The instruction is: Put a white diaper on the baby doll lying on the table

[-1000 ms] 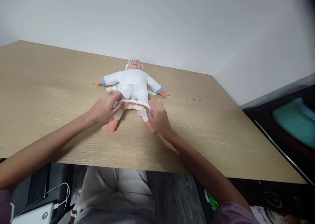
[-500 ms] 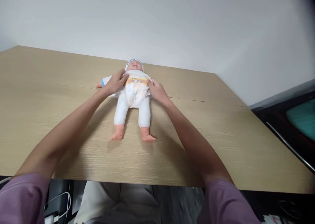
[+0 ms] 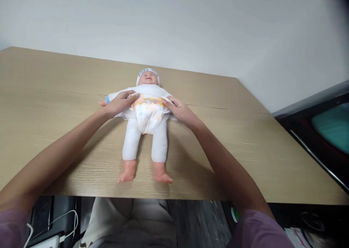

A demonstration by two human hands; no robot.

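Uneven pulling could skew the diaper (image 3: pixel 148 119), whose top corners the left hand (image 3: pixel 122 103) and right hand (image 3: pixel 180 110) pinch over the belly of the doll (image 3: pixel 149 90), lying on the surface (image 3: pixel 207 142). Against half a second ago, the diaper's front sits lower and the feet (image 3: pixel 127 171) lie nearer the edge.

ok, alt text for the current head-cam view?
A person's left hand and right hand hold a printed diaper by either side of its top edge, at the front of a baby doll lying face-up on a wood-grain table. The doll wears a white cap with blue lettering.
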